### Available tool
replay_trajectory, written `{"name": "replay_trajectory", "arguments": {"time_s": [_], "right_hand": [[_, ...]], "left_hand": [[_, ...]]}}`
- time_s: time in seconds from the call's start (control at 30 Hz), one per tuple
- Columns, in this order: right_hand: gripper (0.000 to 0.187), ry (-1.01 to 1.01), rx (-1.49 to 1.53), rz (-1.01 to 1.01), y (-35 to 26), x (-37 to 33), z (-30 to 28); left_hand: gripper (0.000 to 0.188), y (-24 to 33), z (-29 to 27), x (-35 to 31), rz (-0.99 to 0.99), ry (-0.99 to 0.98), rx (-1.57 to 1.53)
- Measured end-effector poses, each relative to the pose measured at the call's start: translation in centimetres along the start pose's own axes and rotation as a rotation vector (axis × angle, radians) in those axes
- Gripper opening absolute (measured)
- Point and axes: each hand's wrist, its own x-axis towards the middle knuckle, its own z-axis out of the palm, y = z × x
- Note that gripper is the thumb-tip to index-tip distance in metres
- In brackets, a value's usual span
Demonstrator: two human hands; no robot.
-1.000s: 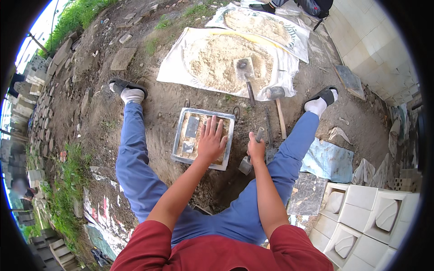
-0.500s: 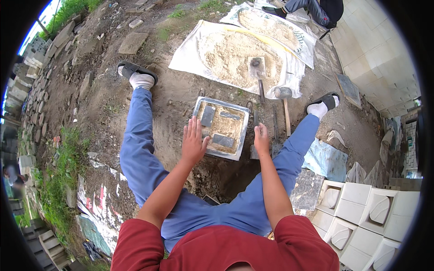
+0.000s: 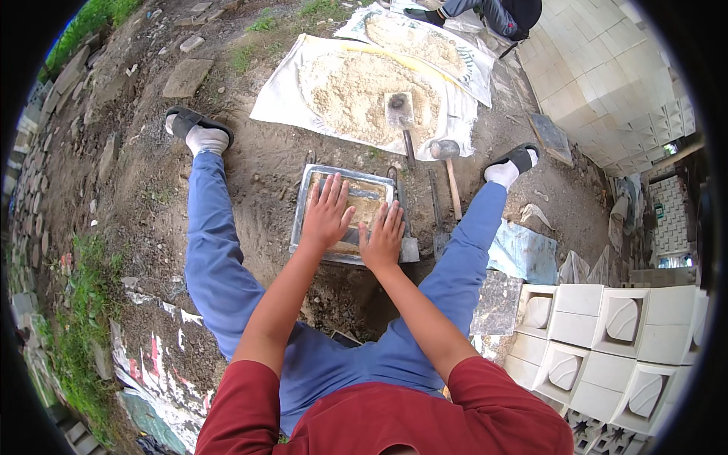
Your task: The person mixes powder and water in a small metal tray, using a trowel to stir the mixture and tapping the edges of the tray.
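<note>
A square metal mould (image 3: pixel 299 212) lies on the dirt between my legs, filled with tan sandy mix (image 3: pixel 361 207). My left hand (image 3: pixel 327 212) lies flat over its left half, fingers stretched out. Over the lower right part, my right hand (image 3: pixel 383 236) is open too, palm down with fingers apart. Both hands hide much of the mix and the dark plates set in it. Just right of the mould rests a tool with a dark handle and a flat grey blade (image 3: pixel 409 250).
Beyond the mould, a pale sandy heap (image 3: pixel 349 87) lies on white sacks, with a small square shovel (image 3: pixel 399 108) on it. A mallet (image 3: pixel 445 149) and a dark metal bar (image 3: pixel 435 199) lie to the right. Patterned blocks (image 3: pixel 576 326) stand lower right. A person (image 3: pixel 489 17) sits at the far right.
My right hand has moved left from beside the mould onto it, its curled fingers now spread. My left hand has shifted further over the mould. The view has shifted slightly.
</note>
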Motion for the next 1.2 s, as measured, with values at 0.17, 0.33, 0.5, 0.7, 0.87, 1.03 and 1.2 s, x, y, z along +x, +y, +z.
{"name": "replay_trajectory", "arguments": {"time_s": [0.17,0.33,0.5,0.7,0.87,1.03,1.2], "right_hand": [[0.081,0.038,0.077,-0.157,2.6,3.7,1.2],[0.083,0.016,-0.132,-0.247,3.3,9.2,1.6],[0.084,-0.100,-0.184,-0.550,0.0,11.5,1.1],[0.083,-0.398,0.091,-0.901,-1.9,10.4,0.4],[0.083,-0.122,0.127,-0.441,-1.7,2.4,-3.4],[0.082,-0.050,0.052,-0.131,-0.5,-2.7,-1.6],[0.084,-0.076,-0.085,-0.154,-1.0,-1.6,-1.1]], "left_hand": [[0.060,-2.8,-1.8,0.7,-0.007,-0.104,-0.929],[0.061,-6.4,-1.4,-2.3,-0.188,0.181,-0.589],[0.067,-8.2,1.1,-4.3,-0.485,0.087,-0.553],[0.071,-6.8,0.6,-3.1,-0.291,0.063,-0.466],[0.079,-5.1,-1.4,-1.2,-0.053,-0.045,-0.004],[0.076,-4.8,-0.1,4.4,0.048,-0.040,0.086],[0.071,-6.2,1.0,3.4,0.139,-0.092,-0.031]]}}
